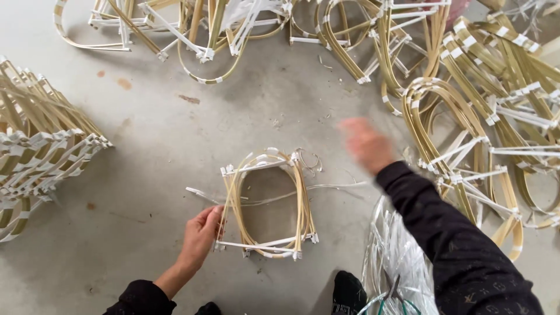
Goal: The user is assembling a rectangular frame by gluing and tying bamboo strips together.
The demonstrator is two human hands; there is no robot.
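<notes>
Bamboo-strip frame bound with white plastic strapping, a pale looped bundle squared off by white cross pieces, lies flat on the grey concrete floor in the single head view, just ahead of the person's knees. On the frame's left edge rests the left hand, its fingers closed on the bound strips near the lower left corner. Up and to the right of the frame the right hand is a blur in mid-air, touching nothing that can be made out; whether its fingers are apart or together cannot be told. Left of the frame, well apart, stands a tidy stack of similar bound frames, which suggests a good share of the work is finished. Beyond the frame and to its right sprawls a large loose heap of bamboo loops and white strapping, so much seems left to handle. Just right of the frame, near the dark sleeve, lies a bunch of clear plastic strips, with a thin loose strand running across the frame.
</notes>
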